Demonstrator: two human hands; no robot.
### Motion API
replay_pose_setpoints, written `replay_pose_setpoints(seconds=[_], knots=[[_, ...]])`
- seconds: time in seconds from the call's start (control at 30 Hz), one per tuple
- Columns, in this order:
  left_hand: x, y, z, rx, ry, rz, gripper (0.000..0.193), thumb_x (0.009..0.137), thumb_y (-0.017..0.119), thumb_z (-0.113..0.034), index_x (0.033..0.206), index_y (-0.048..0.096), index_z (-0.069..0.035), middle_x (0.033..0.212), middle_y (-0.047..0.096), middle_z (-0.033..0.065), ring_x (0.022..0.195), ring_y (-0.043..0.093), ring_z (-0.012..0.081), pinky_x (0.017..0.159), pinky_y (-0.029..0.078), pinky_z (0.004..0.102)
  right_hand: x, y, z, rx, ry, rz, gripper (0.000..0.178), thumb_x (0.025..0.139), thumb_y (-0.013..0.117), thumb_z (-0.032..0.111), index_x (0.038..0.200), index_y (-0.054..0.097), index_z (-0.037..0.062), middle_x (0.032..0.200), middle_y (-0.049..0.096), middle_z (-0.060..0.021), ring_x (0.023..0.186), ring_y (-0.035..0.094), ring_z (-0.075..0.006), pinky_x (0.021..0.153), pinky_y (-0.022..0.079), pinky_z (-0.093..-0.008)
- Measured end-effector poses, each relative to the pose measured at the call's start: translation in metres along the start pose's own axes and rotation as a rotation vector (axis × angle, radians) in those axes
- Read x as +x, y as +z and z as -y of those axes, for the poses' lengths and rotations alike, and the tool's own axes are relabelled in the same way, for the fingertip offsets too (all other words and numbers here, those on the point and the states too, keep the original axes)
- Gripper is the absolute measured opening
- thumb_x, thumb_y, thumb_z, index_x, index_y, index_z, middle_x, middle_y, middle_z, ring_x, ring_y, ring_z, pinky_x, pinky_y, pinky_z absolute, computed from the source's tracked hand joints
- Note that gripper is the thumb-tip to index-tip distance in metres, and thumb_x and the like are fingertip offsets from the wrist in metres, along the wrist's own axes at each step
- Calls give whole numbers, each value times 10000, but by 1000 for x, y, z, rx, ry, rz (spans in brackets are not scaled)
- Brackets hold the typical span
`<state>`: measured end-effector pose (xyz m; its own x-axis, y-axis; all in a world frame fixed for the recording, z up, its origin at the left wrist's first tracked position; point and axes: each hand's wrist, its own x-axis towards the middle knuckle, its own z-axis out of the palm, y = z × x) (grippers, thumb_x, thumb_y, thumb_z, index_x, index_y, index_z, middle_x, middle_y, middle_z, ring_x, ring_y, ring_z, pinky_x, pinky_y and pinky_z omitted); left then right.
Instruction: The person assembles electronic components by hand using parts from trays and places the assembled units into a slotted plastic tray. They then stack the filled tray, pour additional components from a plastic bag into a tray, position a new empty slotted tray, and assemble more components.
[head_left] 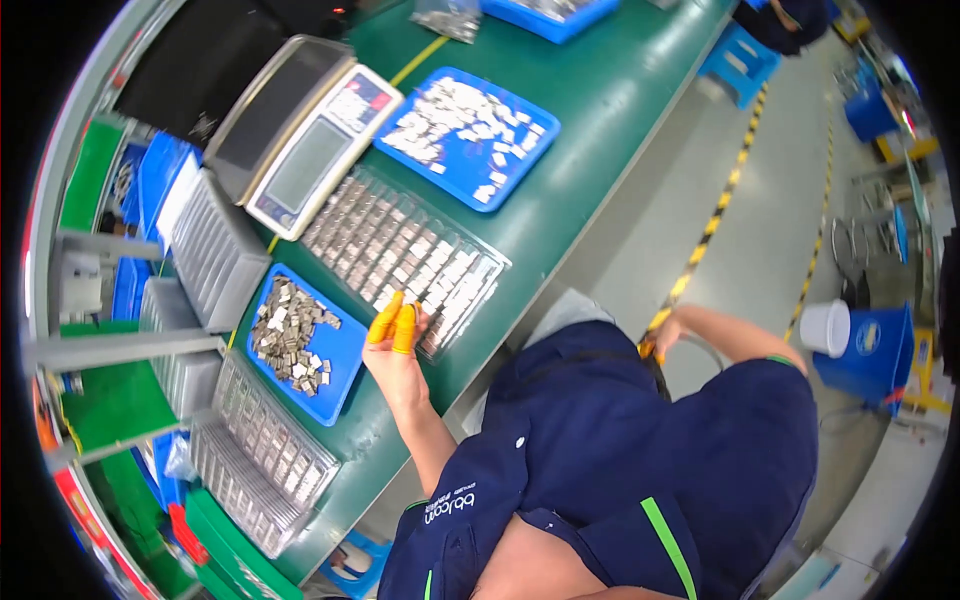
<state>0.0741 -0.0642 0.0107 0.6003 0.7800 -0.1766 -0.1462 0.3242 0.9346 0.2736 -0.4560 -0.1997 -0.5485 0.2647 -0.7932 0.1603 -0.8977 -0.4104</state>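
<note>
My left hand is over the near edge of a clear compartment tray filled with rows of small metallic rectangular pieces. Orange-yellow covers sit on two of its fingers. Those fingertips come together in a pinch on the tray; what lies between them, if anything, is hidden. Down at my right side, away from the table, my right hand is curled close to my dark blue clothing. It also wears orange-yellow finger covers, and whatever its fingers close on is hidden. A blue tray of loose grey metal pieces lies left of my left hand.
Beyond the compartment tray stand a weighing scale and a blue tray of pale pieces. More clear trays are stacked at the left on the green table. Striped tape marks the floor. A blue stool stands near another person.
</note>
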Motion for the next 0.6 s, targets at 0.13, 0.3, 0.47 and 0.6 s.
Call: replay_pose_setpoints(seconds=[0.13,0.3,0.47,0.6], knots=[[-5,-7,4,-20,-15,-66,265,807,617,-39,1059,582,35,866,626,104,738,595,149,676,468,238,3,26,-7,587,-211,14,438,683,559,-5,1110,486,58,1107,557,-50,1016,522,-149,881,415,-264],[-9,-12,-8,-38,31,-106,251,793,621,-10,1036,589,49,836,622,96,714,586,146,650,466,237,66,55,-109,961,-59,-318,87,648,507,67,703,573,56,635,564,-18,556,544,-129,526,476,-236],[-6,-11,-11,-20,18,-130,241,791,621,-1,1026,595,48,836,629,93,701,592,131,626,467,223,9,79,-47,-239,-332,-452,120,696,490,118,712,582,42,654,589,-70,584,566,-189,599,479,-309],[-4,-8,-8,-14,23,-141,238,793,619,-1,1025,596,47,838,630,92,702,591,128,625,466,221,12,81,-25,964,159,-266,271,759,466,162,921,628,16,874,643,-123,751,607,-235,726,483,-330]])
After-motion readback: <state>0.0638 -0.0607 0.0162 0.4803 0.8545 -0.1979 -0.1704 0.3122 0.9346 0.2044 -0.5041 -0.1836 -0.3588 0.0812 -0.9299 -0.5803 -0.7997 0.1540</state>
